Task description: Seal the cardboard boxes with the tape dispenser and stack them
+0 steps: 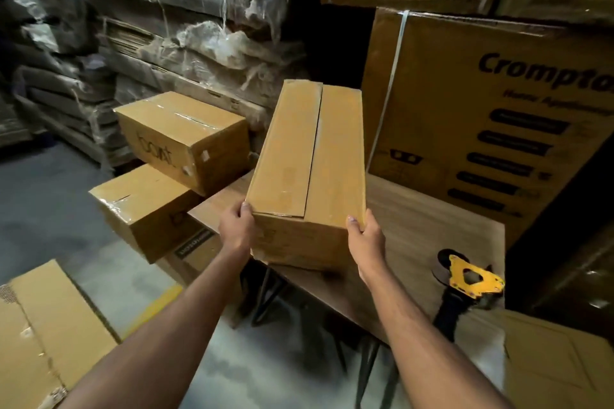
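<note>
A warehouse or stockroom: plastic-wrapped stacks of flattened cartons [186, 26] rise beyond the hands, large strapped appliance cartons [481, 116] stand to their right, and sealed boxes [179, 133] sit on a concrete floor [43, 202].

The long box [307, 173] is made of matt brown cardboard, sealed with glossy clear tape. The table [428, 226] is finished in smooth wood grain.

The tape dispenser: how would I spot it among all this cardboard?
Find the wooden table where both hands hold a long box. The tape dispenser lies at the table's near right corner, beside the right hand. It alone is bright yellow and black; everything nearby is brown.
</note>
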Motion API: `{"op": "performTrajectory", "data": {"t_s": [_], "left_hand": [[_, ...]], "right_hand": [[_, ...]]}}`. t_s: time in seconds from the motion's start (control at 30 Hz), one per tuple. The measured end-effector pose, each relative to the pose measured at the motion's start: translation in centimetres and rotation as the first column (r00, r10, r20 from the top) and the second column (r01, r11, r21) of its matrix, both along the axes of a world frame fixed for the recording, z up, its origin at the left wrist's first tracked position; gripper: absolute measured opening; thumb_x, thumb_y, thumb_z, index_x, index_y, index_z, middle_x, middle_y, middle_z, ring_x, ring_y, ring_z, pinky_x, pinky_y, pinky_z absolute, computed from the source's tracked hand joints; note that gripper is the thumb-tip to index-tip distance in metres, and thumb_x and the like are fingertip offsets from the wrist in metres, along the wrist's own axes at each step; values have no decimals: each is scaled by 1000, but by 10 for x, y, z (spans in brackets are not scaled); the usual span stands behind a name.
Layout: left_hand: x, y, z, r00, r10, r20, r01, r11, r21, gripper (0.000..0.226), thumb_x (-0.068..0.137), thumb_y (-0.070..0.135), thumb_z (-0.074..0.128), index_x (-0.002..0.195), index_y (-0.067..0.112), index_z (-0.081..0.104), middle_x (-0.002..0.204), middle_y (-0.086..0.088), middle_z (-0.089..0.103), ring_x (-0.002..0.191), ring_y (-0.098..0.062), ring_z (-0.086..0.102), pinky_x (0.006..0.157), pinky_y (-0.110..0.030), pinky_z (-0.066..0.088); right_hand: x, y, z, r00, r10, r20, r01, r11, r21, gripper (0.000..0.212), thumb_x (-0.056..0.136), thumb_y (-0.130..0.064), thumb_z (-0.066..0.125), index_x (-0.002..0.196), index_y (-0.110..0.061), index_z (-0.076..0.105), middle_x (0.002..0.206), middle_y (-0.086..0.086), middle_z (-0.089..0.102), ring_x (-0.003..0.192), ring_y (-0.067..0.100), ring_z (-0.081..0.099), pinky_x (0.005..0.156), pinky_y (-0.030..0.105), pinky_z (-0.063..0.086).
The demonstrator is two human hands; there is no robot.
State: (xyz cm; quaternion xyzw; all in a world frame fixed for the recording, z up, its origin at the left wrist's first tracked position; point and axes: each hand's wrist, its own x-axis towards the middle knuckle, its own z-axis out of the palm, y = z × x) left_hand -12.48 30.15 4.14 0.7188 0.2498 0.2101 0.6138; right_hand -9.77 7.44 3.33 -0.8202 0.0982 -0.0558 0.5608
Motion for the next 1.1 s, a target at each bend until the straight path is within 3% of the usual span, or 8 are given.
{"op": "performTrajectory", "data": {"t_s": [0.13,0.23,0.37,0.43,0.5,0.63,0.77,1.1], "left_hand": [[5,0,-22,996,6,-85,0,998,64,40,102,45,40,129,24,61,104,4,64,101,-21,63,93,-49,54],[7,0,-14,993,-19,-112,45,972,232,39,103,46,40,128,22,59,104,4,66,98,-19,65,87,-40,55],[17,-4,-12,987,-86,-137,133,914,383,49,104,43,34,150,25,35,134,0,51,120,-20,53,97,-42,50],[23,-11,-10,979,-144,-145,196,861,470,51,105,42,36,152,23,34,151,-4,37,132,-24,44,106,-44,44],[28,-18,-7,971,-147,-187,225,820,526,56,101,48,43,149,17,39,154,-6,35,132,-26,46,105,-45,47],[23,-27,-11,971,-134,-196,223,796,562,56,93,50,58,139,20,44,142,-3,42,116,-20,55,88,-42,59],[26,-24,-17,973,-134,-189,216,824,524,51,91,49,60,134,24,46,139,-2,42,119,-22,53,89,-44,58],[31,-20,-21,968,-113,-223,227,776,589,51,96,47,55,139,25,42,143,-4,40,128,-23,46,95,-48,55]], "right_hand": [[16,-4,-4,999,-24,-39,22,998,-61,55,103,-38,47,154,-19,35,146,8,50,129,28,52,101,38,47],[30,-7,-2,1000,-8,-11,7,993,-122,53,103,-41,46,151,-21,39,142,6,53,125,27,53,95,35,49],[42,-6,-5,998,-63,22,66,952,-298,54,100,-45,50,150,-24,41,140,12,45,122,30,51,95,44,53],[51,-4,-1,993,-59,103,91,935,-343,47,101,-39,52,144,-21,50,131,12,48,112,29,56,88,45,54],[59,-6,3,992,-43,121,84,932,-354,41,101,-35,52,138,-17,56,127,10,53,106,30,59,87,44,54],[63,-17,-2,991,4,130,49,915,-401,41,105,-32,44,142,-16,53,130,9,56,107,29,59,86,43,55],[72,-17,-3,990,39,134,19,914,-405,42,105,-32,42,143,-18,52,131,11,58,108,31,59,84,43,55],[76,-12,-8,992,38,120,16,910,-414,46,106,-35,38,150,-23,43,139,11,52,111,30,59,77,37,54]]}}
